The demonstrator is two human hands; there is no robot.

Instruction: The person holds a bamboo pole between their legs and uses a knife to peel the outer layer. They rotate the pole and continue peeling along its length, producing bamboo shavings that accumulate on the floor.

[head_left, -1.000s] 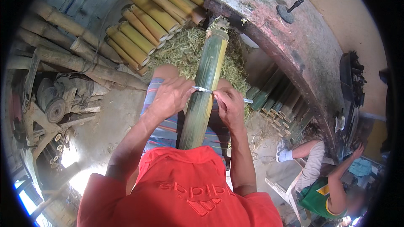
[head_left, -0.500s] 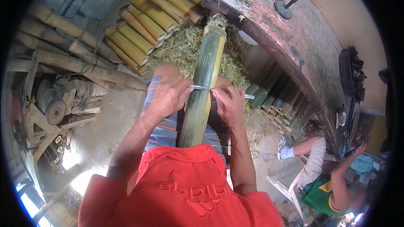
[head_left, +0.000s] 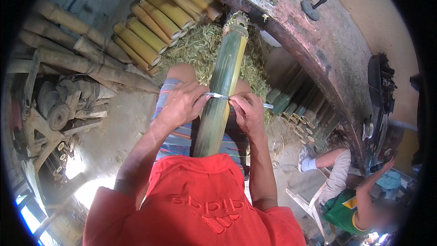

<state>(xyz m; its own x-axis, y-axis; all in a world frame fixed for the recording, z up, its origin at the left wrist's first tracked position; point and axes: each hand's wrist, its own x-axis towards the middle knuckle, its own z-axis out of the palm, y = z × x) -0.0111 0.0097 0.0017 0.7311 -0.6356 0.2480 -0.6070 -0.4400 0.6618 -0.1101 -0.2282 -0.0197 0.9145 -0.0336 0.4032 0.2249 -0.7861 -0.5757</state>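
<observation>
In the middle of the frame a long green bamboo tube (head_left: 223, 70) with a yellow stripe down its right side lies aslant between the person's knees, its upper end near the edge of the counter (head_left: 296, 25) and its lower end at the red shirt (head_left: 200, 200). Across it, a little above the frame's centre, lies a slim metal blade (head_left: 219, 95). The left hand (head_left: 183, 103), left of the tube, has its fingers pinching the blade's left end; the right hand (head_left: 248, 113), on the other side, has its fingers curled and pinching the blade near the tube's right edge, with a pale tip jutting out beyond them. Curly shavings (head_left: 191, 57) heap on the floor behind the knees, at upper centre. Yellow bamboo tubes (head_left: 157, 16) lie in rows at upper left, beside thicker bamboo poles (head_left: 77, 66) along the left. Darker cut tubes (head_left: 298, 102) are stacked beneath the counter, right of centre, and a black stand (head_left: 317, 3) is on top of it at upper right. At lower right a co-worker (head_left: 343, 209) in a green top sits on a pale chair (head_left: 306, 202).
</observation>
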